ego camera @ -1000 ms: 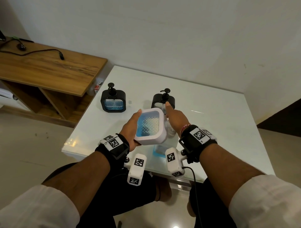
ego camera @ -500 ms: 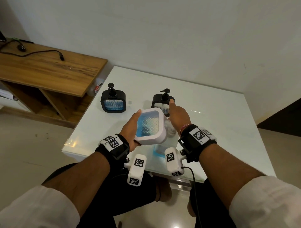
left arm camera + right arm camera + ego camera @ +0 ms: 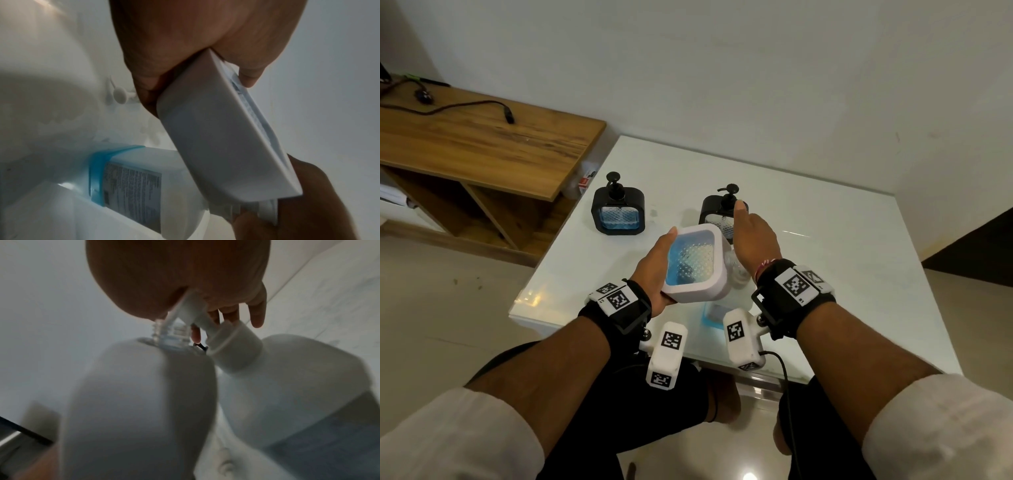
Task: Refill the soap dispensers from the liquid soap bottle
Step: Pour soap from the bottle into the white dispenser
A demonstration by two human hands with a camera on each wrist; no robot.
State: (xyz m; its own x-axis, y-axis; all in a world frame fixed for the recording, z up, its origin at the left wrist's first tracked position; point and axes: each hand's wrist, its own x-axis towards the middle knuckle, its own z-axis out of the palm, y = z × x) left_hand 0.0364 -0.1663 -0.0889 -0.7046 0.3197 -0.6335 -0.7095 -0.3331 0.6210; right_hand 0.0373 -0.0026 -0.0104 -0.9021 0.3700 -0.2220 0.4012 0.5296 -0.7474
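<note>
My left hand [image 3: 654, 267] grips a white square soap dispenser [image 3: 693, 263] with blue liquid, tilted above the table's near edge. My right hand [image 3: 753, 236] is at its top. In the right wrist view that hand [image 3: 185, 280] holds the white pump [image 3: 191, 308], whose tube runs into the dispenser's clear threaded neck [image 3: 170, 334]. The liquid soap bottle [image 3: 287, 386], white-capped with a blue band, stands just beside and below the dispenser [image 3: 216, 138]. Two black dispensers stand further back: one at the left [image 3: 618, 212], one [image 3: 717, 216] partly hidden behind my right hand.
The white glass table [image 3: 842, 274] stands against a pale wall. A wooden shelf unit [image 3: 482, 144] with a black cable stands to the left. My knees are under the table's near edge. A small white knobbed part [image 3: 120, 95] lies on the table.
My right hand has shifted slightly away from me at the dispenser's top. The left hand and the white dispenser have stayed about where they were.
</note>
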